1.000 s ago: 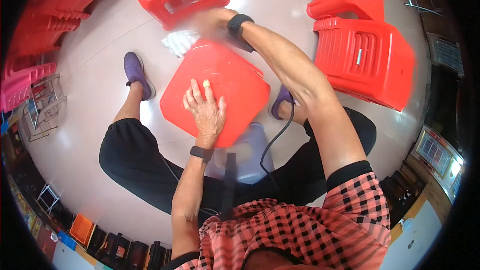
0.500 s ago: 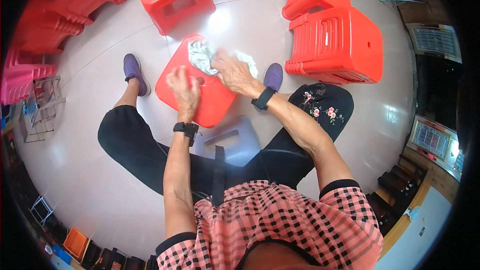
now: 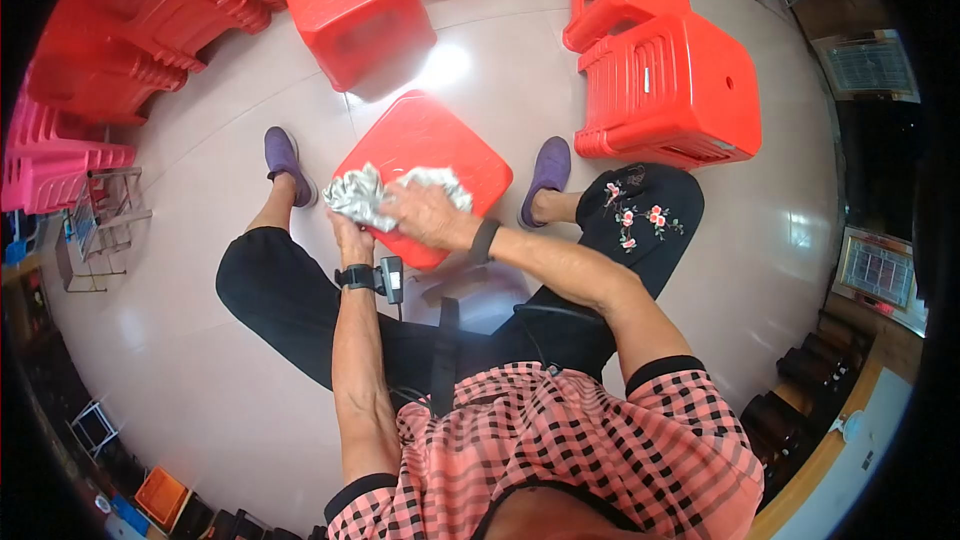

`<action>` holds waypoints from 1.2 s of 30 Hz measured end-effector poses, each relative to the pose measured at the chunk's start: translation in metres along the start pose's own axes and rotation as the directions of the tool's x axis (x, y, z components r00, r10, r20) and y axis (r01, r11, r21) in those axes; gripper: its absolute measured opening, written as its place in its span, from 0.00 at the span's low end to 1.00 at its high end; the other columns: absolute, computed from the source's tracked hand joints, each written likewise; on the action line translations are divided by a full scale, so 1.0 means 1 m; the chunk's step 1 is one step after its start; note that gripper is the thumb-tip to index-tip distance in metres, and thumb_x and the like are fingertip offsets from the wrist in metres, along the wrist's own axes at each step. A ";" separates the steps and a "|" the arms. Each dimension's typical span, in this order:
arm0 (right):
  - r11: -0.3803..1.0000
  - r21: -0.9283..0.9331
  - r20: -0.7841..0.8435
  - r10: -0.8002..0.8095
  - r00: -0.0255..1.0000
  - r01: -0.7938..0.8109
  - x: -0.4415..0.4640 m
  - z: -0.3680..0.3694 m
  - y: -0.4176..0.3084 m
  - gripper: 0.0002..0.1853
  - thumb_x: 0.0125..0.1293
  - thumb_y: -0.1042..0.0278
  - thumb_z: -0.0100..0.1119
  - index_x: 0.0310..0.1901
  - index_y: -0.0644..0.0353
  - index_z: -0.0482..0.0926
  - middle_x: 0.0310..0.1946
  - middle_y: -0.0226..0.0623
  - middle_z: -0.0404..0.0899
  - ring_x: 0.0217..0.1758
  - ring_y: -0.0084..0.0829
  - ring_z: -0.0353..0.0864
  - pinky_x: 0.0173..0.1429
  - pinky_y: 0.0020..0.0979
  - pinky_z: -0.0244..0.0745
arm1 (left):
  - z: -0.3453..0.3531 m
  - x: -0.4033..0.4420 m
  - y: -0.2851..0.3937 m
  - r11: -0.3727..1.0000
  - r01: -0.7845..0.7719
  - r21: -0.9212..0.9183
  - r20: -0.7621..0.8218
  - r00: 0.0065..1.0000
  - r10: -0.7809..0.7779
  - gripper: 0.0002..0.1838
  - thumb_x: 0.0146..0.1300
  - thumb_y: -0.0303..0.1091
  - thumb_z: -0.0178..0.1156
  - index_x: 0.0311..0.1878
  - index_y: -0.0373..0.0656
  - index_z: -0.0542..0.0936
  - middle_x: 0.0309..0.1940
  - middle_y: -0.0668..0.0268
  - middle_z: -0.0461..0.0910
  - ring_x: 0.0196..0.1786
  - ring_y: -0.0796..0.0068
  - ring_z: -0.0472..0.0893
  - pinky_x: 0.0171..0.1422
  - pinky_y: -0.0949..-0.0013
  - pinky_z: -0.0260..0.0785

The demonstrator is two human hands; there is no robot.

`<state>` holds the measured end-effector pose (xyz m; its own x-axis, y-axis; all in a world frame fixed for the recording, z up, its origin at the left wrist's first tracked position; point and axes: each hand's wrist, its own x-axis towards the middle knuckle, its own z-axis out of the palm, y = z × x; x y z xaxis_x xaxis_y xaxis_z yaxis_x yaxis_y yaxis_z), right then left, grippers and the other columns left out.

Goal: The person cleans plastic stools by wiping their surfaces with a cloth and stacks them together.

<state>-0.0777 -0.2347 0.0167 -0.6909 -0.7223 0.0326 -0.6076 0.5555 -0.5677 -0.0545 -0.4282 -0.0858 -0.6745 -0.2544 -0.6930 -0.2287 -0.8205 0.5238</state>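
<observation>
A red plastic stool point(image 3: 440, 130) stands between my knees, its square seat facing up. My right hand point(image 3: 428, 214) presses a crumpled white cloth point(image 3: 358, 194) onto the near part of the seat, fingers wrapped on the fabric. At the seat's left edge is my left hand point(image 3: 350, 238), just below the cloth; its fingers are mostly hidden by the cloth and the stool. The cloth spreads to both sides of my right fingers. A pale bluish stool point(image 3: 480, 300) shows partly under my arms, near my lap.
Another red stool point(image 3: 355, 15) stands beyond the seat. Stacked red stools point(image 3: 680, 90) are at the right, more red stacks point(image 3: 150, 0) at the upper left. Pink stools point(image 3: 60, 170) and a metal folding frame point(image 3: 110, 210) are at the left. My purple shoes point(image 3: 548, 175) flank the stool.
The cloth and my right hand have moved left and toward me across the seat. My left hand has dropped from the seat's top to its left edge.
</observation>
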 end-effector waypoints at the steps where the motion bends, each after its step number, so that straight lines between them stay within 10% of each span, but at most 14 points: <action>1: 0.997 -0.063 0.006 0.050 0.999 -0.049 0.007 -0.011 0.012 0.19 0.51 0.67 0.63 0.47 0.49 0.76 0.46 0.40 0.71 0.45 0.43 0.77 0.38 0.44 0.76 | 0.031 -0.015 -0.001 0.973 -0.122 0.194 -0.058 0.989 0.135 0.24 0.73 0.51 0.41 0.61 0.45 0.71 0.54 0.62 0.77 0.56 0.66 0.77 0.60 0.60 0.71; 8: 0.966 -0.142 -0.265 0.175 0.948 -0.218 0.030 -0.076 0.143 0.21 0.53 0.66 0.61 0.51 0.46 0.77 0.53 0.44 0.71 0.46 0.46 0.79 0.41 0.47 0.79 | 0.084 0.031 -0.010 0.810 0.028 0.586 -0.059 0.998 0.008 0.28 0.64 0.54 0.54 0.58 0.44 0.69 0.52 0.49 0.72 0.37 0.69 0.78 0.30 0.69 0.64; 14: 0.840 -0.256 -0.374 0.369 0.851 -0.477 0.035 -0.126 0.233 0.21 0.56 0.63 0.60 0.54 0.48 0.73 0.52 0.47 0.70 0.45 0.49 0.79 0.43 0.49 0.77 | 0.171 0.087 0.025 0.939 -0.055 0.338 0.051 0.998 0.040 0.36 0.61 0.51 0.58 0.68 0.42 0.61 0.64 0.40 0.58 0.67 0.41 0.58 0.70 0.45 0.54; 27: 0.696 -0.296 -0.438 0.509 0.741 -0.654 0.073 -0.169 0.302 0.22 0.60 0.62 0.57 0.56 0.51 0.67 0.49 0.51 0.69 0.42 0.54 0.79 0.42 0.53 0.74 | 0.253 0.219 0.050 0.992 -0.116 0.043 0.344 0.934 0.094 0.43 0.59 0.31 0.58 0.70 0.32 0.42 0.70 0.41 0.45 0.76 0.49 0.47 0.76 0.42 0.41; 29: 0.680 -0.290 -0.426 0.538 0.727 -0.674 0.075 -0.171 0.300 0.22 0.60 0.61 0.57 0.56 0.50 0.67 0.50 0.50 0.69 0.43 0.54 0.79 0.43 0.54 0.74 | 0.264 0.215 0.055 0.952 0.053 -0.301 0.274 0.961 0.033 0.44 0.59 0.31 0.57 0.70 0.32 0.41 0.70 0.41 0.44 0.76 0.49 0.46 0.76 0.42 0.41; 36: 0.673 -0.242 -0.371 0.601 0.708 -0.699 0.072 -0.174 0.304 0.24 0.61 0.60 0.54 0.59 0.49 0.66 0.53 0.51 0.68 0.47 0.56 0.78 0.48 0.55 0.73 | 0.211 0.195 0.045 0.902 0.015 -0.431 0.187 0.980 0.073 0.37 0.56 0.28 0.55 0.67 0.33 0.50 0.68 0.44 0.50 0.71 0.44 0.55 0.74 0.41 0.49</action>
<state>-0.3803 -0.0465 -0.0107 -0.9996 -0.0241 -0.0127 -0.0210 0.9784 -0.2055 -0.3442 -0.4069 -0.0929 -0.8088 -0.2134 -0.5480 0.0860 -0.9647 0.2487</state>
